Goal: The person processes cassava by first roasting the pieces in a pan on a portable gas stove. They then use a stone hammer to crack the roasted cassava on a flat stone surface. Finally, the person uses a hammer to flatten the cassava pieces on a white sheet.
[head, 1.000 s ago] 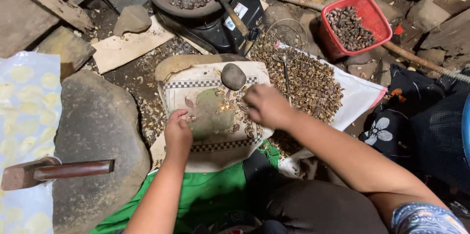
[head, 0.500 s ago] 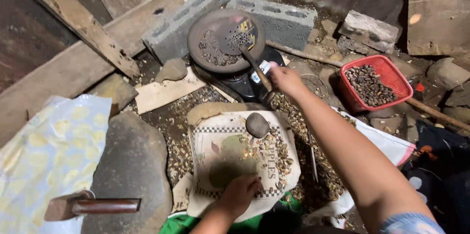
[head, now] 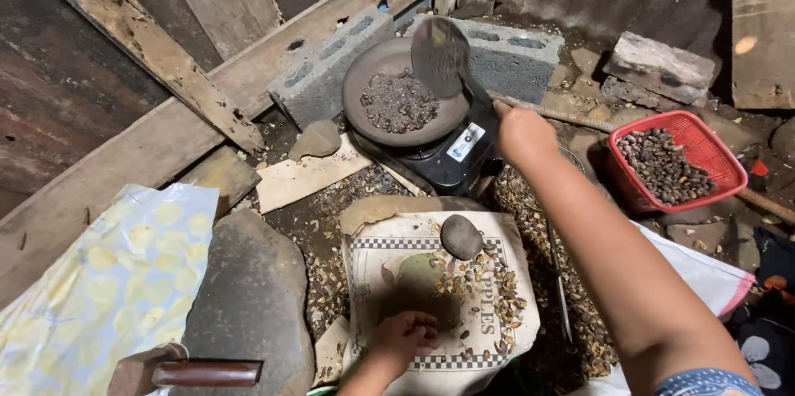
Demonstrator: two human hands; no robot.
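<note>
While the person crouches over the work, a hammer (head: 186,371) lies idle at the far left on a flat grey stone (head: 248,305), beside a yellow-patterned plastic sheet (head: 99,288). Next comes the left hand (head: 406,336), curled loosely on a printed sack (head: 439,297) spread over the ground; whether it pinches a nut I cannot tell. Cracked shells and kernels litter that sack, and a rounded stone (head: 461,236) sits at its upper edge. Beyond it a dark pan (head: 402,102) of roasted nuts rests on a small black stove (head: 455,152). The right hand (head: 523,132) is closed around the handle of a metal spatula (head: 440,56), its blade lifted above the pan. By my judgement the step in hand is stirring the roast, so the next move calls for lowering the blade and turning the nuts without spilling them. Farther right stands a red basket (head: 675,164) of nuts. Bare earth, concrete blocks (head: 505,52) and rough planks close in the space.
</note>
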